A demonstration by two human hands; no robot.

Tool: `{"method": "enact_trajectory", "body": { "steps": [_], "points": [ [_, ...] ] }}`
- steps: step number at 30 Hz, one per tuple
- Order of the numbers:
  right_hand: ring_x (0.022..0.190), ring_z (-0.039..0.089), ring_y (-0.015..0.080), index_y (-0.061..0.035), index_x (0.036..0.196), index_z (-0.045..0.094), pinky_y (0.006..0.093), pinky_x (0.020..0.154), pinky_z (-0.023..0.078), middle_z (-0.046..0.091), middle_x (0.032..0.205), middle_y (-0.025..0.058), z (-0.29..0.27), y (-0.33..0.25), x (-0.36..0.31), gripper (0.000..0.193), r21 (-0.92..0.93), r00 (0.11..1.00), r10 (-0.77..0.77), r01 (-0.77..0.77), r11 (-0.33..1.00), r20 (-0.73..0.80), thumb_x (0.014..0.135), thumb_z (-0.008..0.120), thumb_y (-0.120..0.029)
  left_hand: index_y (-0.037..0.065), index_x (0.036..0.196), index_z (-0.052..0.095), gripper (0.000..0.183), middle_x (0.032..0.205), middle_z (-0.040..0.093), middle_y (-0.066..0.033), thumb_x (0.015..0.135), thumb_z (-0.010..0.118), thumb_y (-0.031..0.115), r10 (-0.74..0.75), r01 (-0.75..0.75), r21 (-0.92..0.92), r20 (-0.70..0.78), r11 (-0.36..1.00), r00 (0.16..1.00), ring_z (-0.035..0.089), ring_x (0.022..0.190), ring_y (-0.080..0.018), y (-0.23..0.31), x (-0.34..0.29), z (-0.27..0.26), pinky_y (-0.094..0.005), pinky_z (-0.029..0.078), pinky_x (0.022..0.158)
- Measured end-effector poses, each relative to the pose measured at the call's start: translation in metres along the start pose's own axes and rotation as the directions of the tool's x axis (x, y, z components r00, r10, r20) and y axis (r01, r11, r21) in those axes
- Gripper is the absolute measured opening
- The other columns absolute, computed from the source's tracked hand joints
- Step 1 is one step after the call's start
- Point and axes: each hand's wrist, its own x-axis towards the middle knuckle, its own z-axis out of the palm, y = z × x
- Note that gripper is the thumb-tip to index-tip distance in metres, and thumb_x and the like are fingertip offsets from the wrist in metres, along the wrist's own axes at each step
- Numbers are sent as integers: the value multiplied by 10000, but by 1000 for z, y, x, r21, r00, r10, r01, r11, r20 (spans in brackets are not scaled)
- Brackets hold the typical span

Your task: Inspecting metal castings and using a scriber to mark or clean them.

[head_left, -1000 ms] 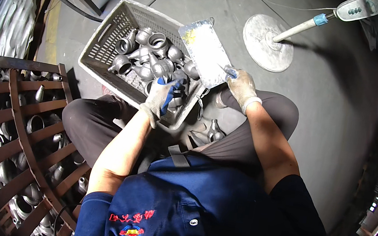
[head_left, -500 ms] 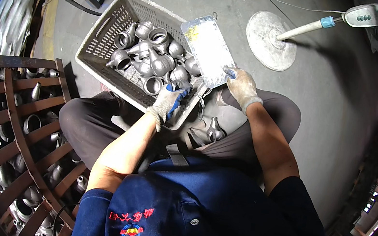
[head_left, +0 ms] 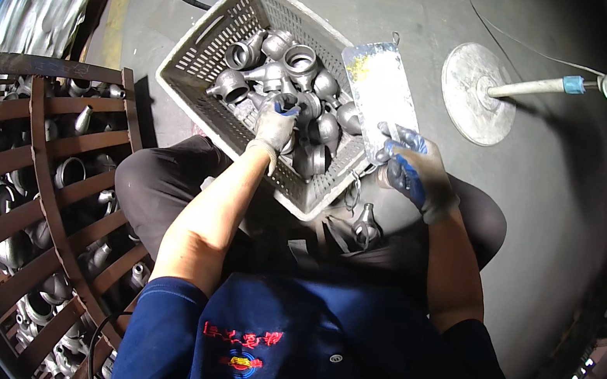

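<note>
"Where are the gray metal parts (head_left: 301, 71)?"

"Most lie in a heap inside the big gray crate (head_left: 289, 24), in front of the person."

"Which way do they point?"

"All sorts of ways! Each has a fat, round end and a skinny end. The part near the crate's left side (head_left: 227, 84) lies on its side, with its skinny end to the left. One in the middle shows its round hole upward."

"Are they all in there?"

"No. The lone part (head_left: 365, 232) is on the floor, just outside the crate, near the right leg (head_left: 479, 214). Its long way runs up the picture, and its skinny end points away from the person."

"What is the left hand (head_left: 276, 127) doing?"

"It is down in the heap, in a glove, with its fingers bent. I can't tell if it grips a part."

"And the right hand (head_left: 421, 169)?"

"Its gloved fingers bend over the near end of the flat, pale board (head_left: 382, 84). I can't tell if they hold it."

"How does that board lie?"

"By the crate's right edge. Its long way slants, far end up and left, near end toward the right hand."
</note>
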Motion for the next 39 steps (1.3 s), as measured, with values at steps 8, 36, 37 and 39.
{"method": "enact_trajectory", "body": {
  "steps": [8, 36, 37, 39],
  "points": [
    [516, 500, 80, 66, 1176, 512, 209, 445, 415, 566, 734, 59, 32, -51, -18, 326, 202, 993, 60, -81, 976, 105, 875, 494, -57, 98, 1288, 479, 639, 1364, 423, -120, 717, 664, 317, 108, -612, 685, 627, 394, 771, 357, 1289, -296, 22, 39, 51, -404, 310, 1050],
    [555, 539, 18, 46, 1126, 572, 139, 473, 431, 653, 860, 54, 56, -29, -23, 278, 378, 930, -362, 316, 870, 56, 875, 556, -72, 11, 929, 603, 183, 803, 617, -56, 874, 541, 175, 223, -203, -93, 367, 975, 903, 578, 714, -187, 82, -72, -104, -327, 481, 637],
    [529, 508, 18, 6, 1109, 596, 138, 452, 386, 656, 902, 52, 60, -31, -31, 272, 459, 914, -399, 326, 827, 69, 843, 600, -50, -1, 928, 596, 157, 831, 611, -44, 877, 537, 136, 225, -44, -445, 362, 894, 905, 575, 745, -174, 98, -96, -106, -310, 482, 642],
    [550, 513, 11, 13, 1118, 586, 133, 444, 380, 650, 880, 47, 70, -37, -46, 282, 422, 939, -337, 277, 863, 71, 844, 608, -54, -22, 972, 591, 163, 927, 607, -42, 843, 572, 75, 352, -184, -536, 230, 824, 907, 548, 823, -114, 122, -133, -111, -272, 478, 727]
  ]
}}
